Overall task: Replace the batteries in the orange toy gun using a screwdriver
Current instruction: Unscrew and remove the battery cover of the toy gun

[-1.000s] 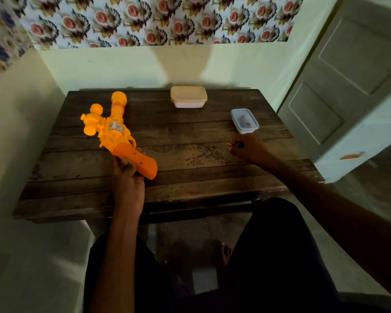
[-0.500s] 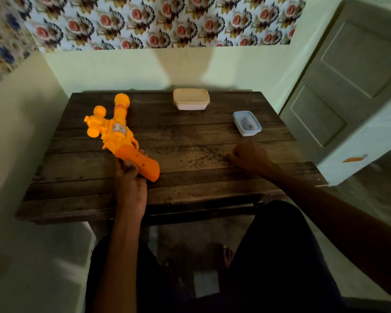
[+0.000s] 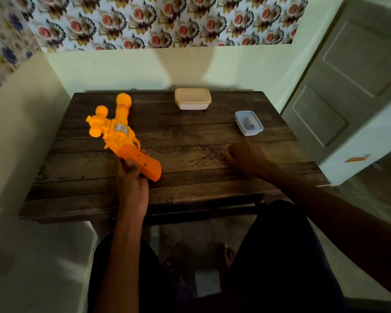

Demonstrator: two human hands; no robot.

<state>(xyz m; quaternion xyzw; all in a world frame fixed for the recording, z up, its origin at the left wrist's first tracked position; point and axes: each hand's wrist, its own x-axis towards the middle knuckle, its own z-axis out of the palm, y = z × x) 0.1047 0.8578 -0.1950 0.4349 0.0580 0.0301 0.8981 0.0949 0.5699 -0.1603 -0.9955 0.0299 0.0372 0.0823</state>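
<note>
Bright orange plastic toy gun (image 3: pixel 120 136) lies at 9 o'clock on the dark plank tabletop (image 3: pixel 190 141), left hand (image 3: pixel 132 177) clamped on its handle. Right hand (image 3: pixel 246 157) curled at 3 o'clock; contents unclear. No screwdriver visible; cover looks unopened. Judged: early stage.

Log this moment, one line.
left hand: grips toy gun by its handle | right hand: curled on table, contents unseen | blue-rimmed container: untouched | screwdriver: not visible
</note>
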